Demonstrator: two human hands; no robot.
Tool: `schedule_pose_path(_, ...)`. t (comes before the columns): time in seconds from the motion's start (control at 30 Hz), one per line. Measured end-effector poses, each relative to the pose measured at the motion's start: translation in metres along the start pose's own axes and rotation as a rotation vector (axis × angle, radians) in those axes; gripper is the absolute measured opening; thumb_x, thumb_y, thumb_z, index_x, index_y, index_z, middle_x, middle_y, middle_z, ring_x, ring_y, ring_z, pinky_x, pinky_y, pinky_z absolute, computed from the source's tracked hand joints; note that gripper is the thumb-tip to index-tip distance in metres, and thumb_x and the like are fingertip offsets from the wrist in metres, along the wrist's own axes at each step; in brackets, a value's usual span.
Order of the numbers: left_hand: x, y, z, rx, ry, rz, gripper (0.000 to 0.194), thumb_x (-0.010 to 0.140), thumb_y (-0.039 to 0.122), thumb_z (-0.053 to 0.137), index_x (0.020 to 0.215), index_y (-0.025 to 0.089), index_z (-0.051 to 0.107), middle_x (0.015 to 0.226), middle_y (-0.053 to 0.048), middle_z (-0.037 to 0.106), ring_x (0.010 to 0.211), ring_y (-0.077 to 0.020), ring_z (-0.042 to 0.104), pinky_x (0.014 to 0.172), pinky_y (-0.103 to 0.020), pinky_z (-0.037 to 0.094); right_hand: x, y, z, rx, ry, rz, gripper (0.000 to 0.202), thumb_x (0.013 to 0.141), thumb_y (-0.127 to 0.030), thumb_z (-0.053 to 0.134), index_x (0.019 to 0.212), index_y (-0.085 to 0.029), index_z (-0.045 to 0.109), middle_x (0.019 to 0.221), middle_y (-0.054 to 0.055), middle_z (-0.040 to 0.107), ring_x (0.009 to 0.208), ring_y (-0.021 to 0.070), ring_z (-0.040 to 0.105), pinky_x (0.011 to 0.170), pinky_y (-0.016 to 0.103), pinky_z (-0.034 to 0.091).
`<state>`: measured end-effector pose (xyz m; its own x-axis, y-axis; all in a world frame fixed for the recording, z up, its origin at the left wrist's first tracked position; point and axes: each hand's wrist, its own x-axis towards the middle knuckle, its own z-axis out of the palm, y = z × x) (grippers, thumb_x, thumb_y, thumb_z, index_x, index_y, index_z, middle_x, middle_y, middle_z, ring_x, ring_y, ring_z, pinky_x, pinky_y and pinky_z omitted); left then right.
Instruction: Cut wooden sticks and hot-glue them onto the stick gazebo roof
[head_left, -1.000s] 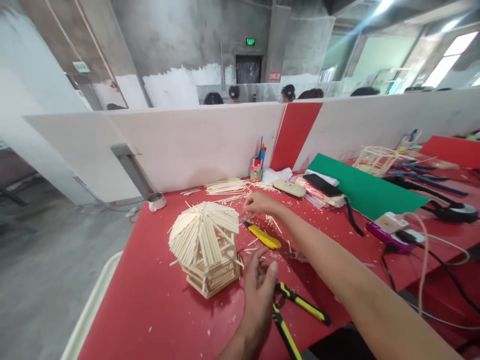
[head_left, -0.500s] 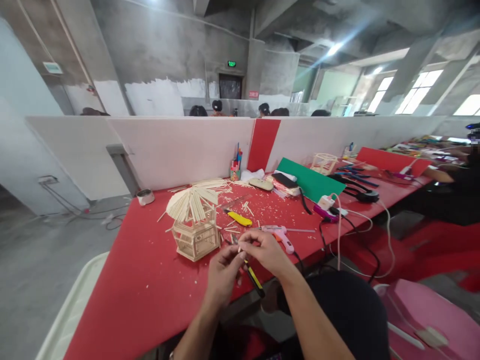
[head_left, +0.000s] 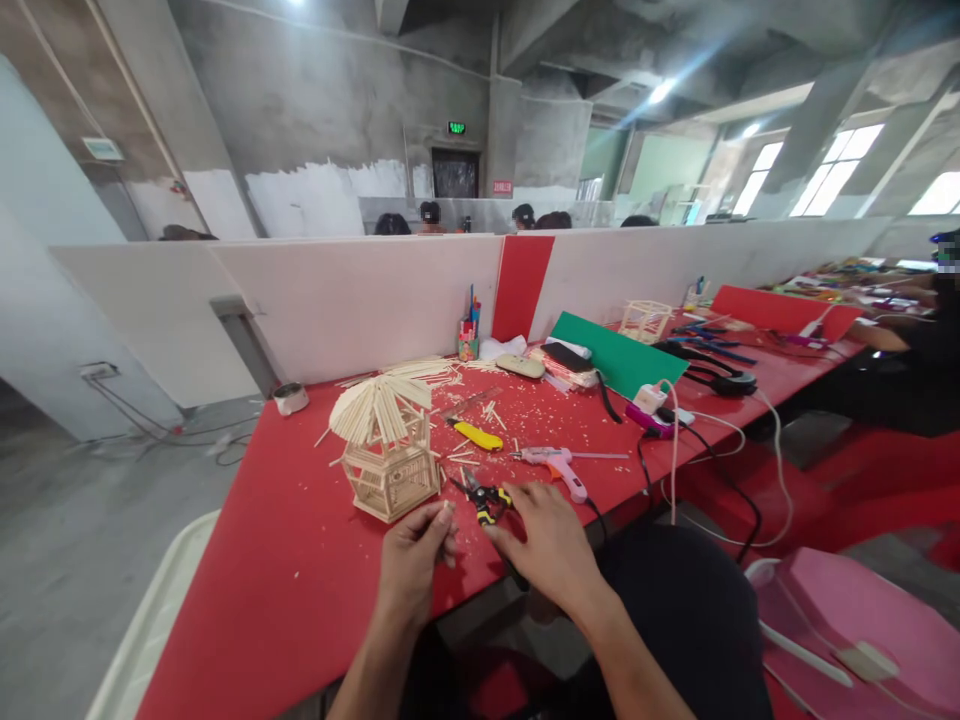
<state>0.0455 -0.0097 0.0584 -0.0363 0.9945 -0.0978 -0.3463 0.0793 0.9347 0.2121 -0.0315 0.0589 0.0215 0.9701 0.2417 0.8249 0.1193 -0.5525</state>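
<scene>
My left hand is closed in a pinch, with the pale end of a small wooden stick showing at its fingertips. My right hand is open, thumb and fingers apart, at the handles of black-and-yellow pliers lying near the table edge. Whether it touches them I cannot tell. Left of the pliers stands a small pavilion model made of sticks, its roof partly covered with pale sticks. A yellow utility knife and a pink glue gun lie beyond the pliers.
Loose sticks and scraps litter the red table. Behind are a pen cup, a white divider and a green board. A power strip with cables sits to the right. Another person's arm shows at far right.
My hands, together before, have come apart. The left moved left with the small stick; the right opened and shifted toward the pliers, which now show more fully.
</scene>
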Motion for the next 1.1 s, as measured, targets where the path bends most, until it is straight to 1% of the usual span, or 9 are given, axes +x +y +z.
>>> schedule_pose_path(0.1, -0.001, 0.004, 0.000, -0.056, 0.014, -0.028, 0.036, 0.054, 0.035, 0.082, 0.079, 0.012, 0.071, 0.056, -0.001, 0.064, 0.043, -0.0087, 0.053, 0.037, -0.017, 0.042, -0.006, 0.008, 0.008, -0.308, -0.146, 0.100, 0.082, 0.065, -0.060, 0.066, 0.130, -0.013, 0.050, 0.124, 0.020, 0.053, 0.113, 0.0362, 0.046, 0.093, 0.046, 0.034)
schedule_pose_path(0.23, -0.003, 0.008, 0.001, -0.071, -0.001, -0.035, 0.033, 0.056, 0.034, 0.081, 0.079, 0.012, 0.070, 0.061, -0.003, 0.066, 0.046, -0.0102, 0.056, 0.036, -0.016, 0.040, 0.000, 0.005, 0.013, -0.451, -0.287, 0.139, 0.093, 0.060, -0.062, 0.067, 0.135, -0.012, 0.043, 0.123, 0.023, 0.053, 0.111, 0.0375, 0.047, 0.089, 0.048, 0.035)
schedule_pose_path(0.37, -0.004, 0.012, -0.001, -0.041, 0.057, -0.010, 0.033, 0.054, 0.035, 0.082, 0.074, 0.012, 0.072, 0.066, -0.005, 0.068, 0.046, -0.0106, 0.057, 0.036, -0.018, 0.041, 0.007, 0.000, 0.012, -0.499, -0.344, 0.133, 0.095, 0.050, -0.036, 0.077, 0.135, -0.013, 0.043, 0.116, 0.021, 0.056, 0.105, 0.0369, 0.050, 0.084, 0.048, 0.037)
schedule_pose_path(0.47, -0.005, 0.013, -0.004, -0.068, 0.064, 0.001, 0.035, 0.051, 0.035, 0.084, 0.074, 0.011, 0.072, 0.055, -0.001, 0.064, 0.040, -0.0081, 0.051, 0.037, -0.018, 0.041, 0.008, 0.002, 0.012, -0.496, -0.310, 0.141, 0.087, 0.052, -0.018, 0.071, 0.134, -0.010, 0.044, 0.114, 0.022, 0.055, 0.104, 0.0381, 0.050, 0.084, 0.049, 0.037)
schedule_pose_path(0.63, -0.008, 0.015, -0.005, -0.132, 0.092, 0.016, 0.037, 0.050, 0.033, 0.085, 0.075, 0.012, 0.070, 0.054, 0.000, 0.064, 0.042, -0.0078, 0.052, 0.038, -0.017, 0.041, -0.005, 0.016, 0.007, -0.367, -0.243, 0.168, 0.064, 0.065, -0.015, 0.051, 0.129, -0.011, 0.048, 0.111, 0.018, 0.058, 0.104, 0.0297, 0.055, 0.085, 0.038, 0.042)
schedule_pose_path(0.73, -0.009, 0.019, -0.002, -0.185, 0.059, -0.010, 0.033, 0.051, 0.030, 0.085, 0.073, 0.013, 0.067, 0.060, -0.001, 0.066, 0.046, -0.0089, 0.055, 0.038, -0.016, 0.041, -0.022, 0.015, 0.004, -0.017, -0.145, 0.128, 0.067, 0.062, -0.013, 0.046, 0.129, -0.016, 0.046, 0.114, 0.011, 0.059, 0.106, 0.0234, 0.056, 0.088, 0.030, 0.044)
schedule_pose_path(0.83, -0.008, 0.024, 0.002, -0.220, 0.002, -0.061, 0.032, 0.053, 0.029, 0.084, 0.074, 0.014, 0.065, 0.062, -0.002, 0.067, 0.047, -0.0100, 0.057, 0.037, -0.016, 0.040, -0.035, 0.002, 0.002, 0.254, -0.087, 0.068, 0.070, 0.060, -0.013, 0.044, 0.129, -0.022, 0.047, 0.115, 0.005, 0.062, 0.106, 0.0240, 0.057, 0.089, 0.032, 0.045)
schedule_pose_path(0.97, -0.008, 0.031, 0.004, -0.269, 0.021, -0.114, 0.032, 0.053, 0.026, 0.084, 0.076, 0.013, 0.065, 0.067, -0.001, 0.067, 0.052, -0.0097, 0.059, 0.038, -0.015, 0.039, -0.043, -0.013, 0.006, 0.280, -0.103, 0.024, 0.075, 0.057, -0.014, 0.045, 0.131, -0.025, 0.044, 0.126, 0.005, 0.056, 0.118, 0.0271, 0.050, 0.098, 0.038, 0.041)
schedule_pose_path(1.1, -0.009, 0.034, 0.003, -0.363, 0.049, -0.146, 0.029, 0.053, 0.024, 0.084, 0.070, 0.012, 0.063, 0.054, 0.005, 0.057, 0.043, -0.0039, 0.050, 0.035, -0.011, 0.034, -0.046, -0.014, 0.016, 0.217, -0.106, 0.043, 0.078, 0.060, -0.019, 0.046, 0.137, -0.018, 0.037, 0.138, 0.011, 0.045, 0.130, 0.0282, 0.037, 0.107, 0.042, 0.030)
